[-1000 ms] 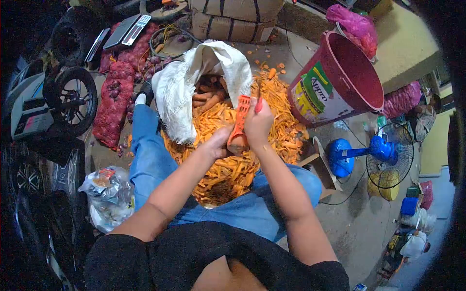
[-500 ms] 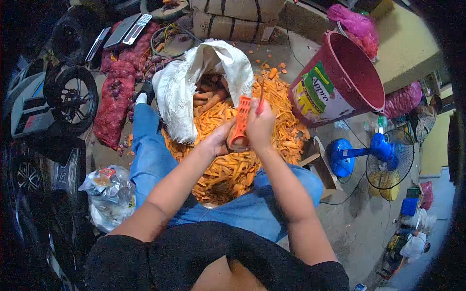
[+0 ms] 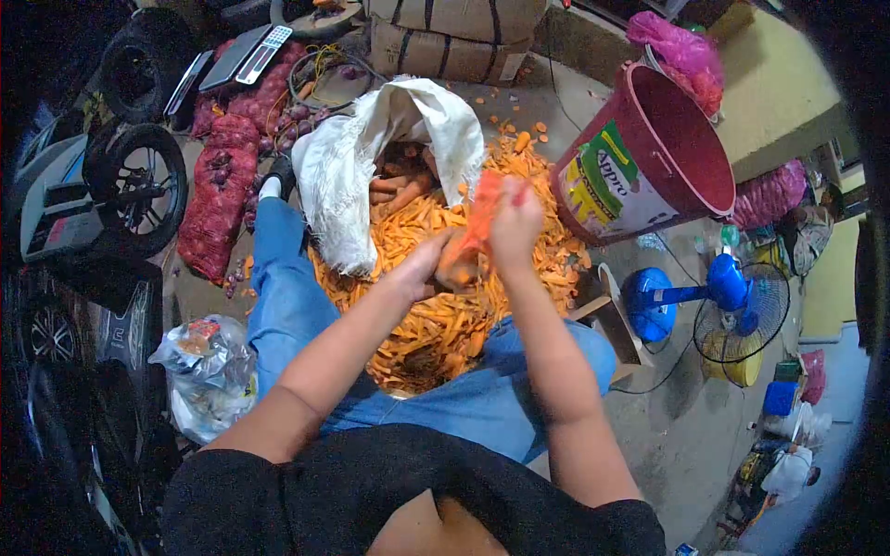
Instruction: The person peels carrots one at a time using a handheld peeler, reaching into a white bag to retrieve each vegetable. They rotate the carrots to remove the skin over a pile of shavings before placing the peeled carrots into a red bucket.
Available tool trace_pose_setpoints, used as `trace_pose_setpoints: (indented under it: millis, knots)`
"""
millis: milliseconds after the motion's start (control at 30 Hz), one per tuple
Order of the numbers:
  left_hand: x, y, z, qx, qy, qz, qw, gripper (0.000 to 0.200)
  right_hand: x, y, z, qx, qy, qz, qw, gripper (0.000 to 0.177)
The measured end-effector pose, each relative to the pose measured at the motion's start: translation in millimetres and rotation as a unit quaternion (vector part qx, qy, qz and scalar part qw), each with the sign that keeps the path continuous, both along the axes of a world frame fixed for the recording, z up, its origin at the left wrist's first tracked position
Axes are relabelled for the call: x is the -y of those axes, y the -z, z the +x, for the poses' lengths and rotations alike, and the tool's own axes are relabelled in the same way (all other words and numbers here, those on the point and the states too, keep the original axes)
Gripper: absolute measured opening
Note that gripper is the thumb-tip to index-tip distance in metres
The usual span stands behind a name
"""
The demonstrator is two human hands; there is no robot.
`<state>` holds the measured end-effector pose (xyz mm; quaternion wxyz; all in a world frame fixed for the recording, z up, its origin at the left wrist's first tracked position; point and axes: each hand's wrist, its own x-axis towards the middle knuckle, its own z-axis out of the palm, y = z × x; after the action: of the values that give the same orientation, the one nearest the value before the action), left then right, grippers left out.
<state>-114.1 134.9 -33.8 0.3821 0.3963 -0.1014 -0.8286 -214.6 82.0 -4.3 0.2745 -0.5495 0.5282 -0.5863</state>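
My left hand [image 3: 419, 270] is closed around a carrot [image 3: 456, 271], which points away from me above the heap of orange carrot peelings [image 3: 426, 329]. My right hand [image 3: 516, 227] grips an orange-red plastic peeler [image 3: 482, 208], smeared by motion, with its lower end at the carrot. Just beyond my hands, a white woven sack [image 3: 334, 185] lies with its mouth open, and whole carrots [image 3: 408, 192] show inside it.
A tall maroon bucket [image 3: 640, 153] stands tilted at the right, with a blue fan [image 3: 728, 283] nearer me. Red net bags of onions [image 3: 218, 199] and a scale [image 3: 250, 60] lie at the left. Behind are wrapped bales [image 3: 445, 51]; a plastic bag [image 3: 206, 375] sits by my left leg.
My right hand and the peeler have shifted slightly up and to the right. My left hand still holds the carrot in nearly the same place.
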Motion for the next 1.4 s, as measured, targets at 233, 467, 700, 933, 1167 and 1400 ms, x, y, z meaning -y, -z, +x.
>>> trace_pose_setpoints:
  millis: [233, 467, 700, 933, 1167, 1400]
  knots:
    - [-5.5, 18.9, -0.9, 0.099, 0.082, -0.112, 0.985, 0.035, 18.0, 13.0, -15.7, -0.142, 0.1, 0.054, 0.983, 0.017]
    - [-6.5, -12.6, 0.3, 0.049, 0.052, -0.017, 0.997, 0.038, 44.5, 15.3, -41.5, -0.051, 0.115, 0.041, 0.991, 0.021]
    - [-1.2, 8.1, -0.9, 0.045, -0.005, -0.029, 0.999, 0.036, -16.1, 6.5, 6.2, -0.218, -0.004, -0.028, 0.976, 0.024]
    - [-15.5, -15.8, -6.8, 0.069, 0.1, -0.058, 0.991, 0.035, 52.9, 24.3, -50.7, -0.105, 0.161, 0.083, 0.978, 0.024]
    - [3.3, 0.2, 4.8, -0.048, -0.006, 0.022, 0.999, 0.034, -4.9, -1.6, 2.0, -0.043, 0.026, 0.03, 0.998, 0.02]
    - [-7.0, -10.8, -2.7, 0.098, 0.03, -0.071, 0.992, 0.033, 25.1, 21.4, -18.3, -0.169, 0.115, -0.001, 0.979, 0.028]
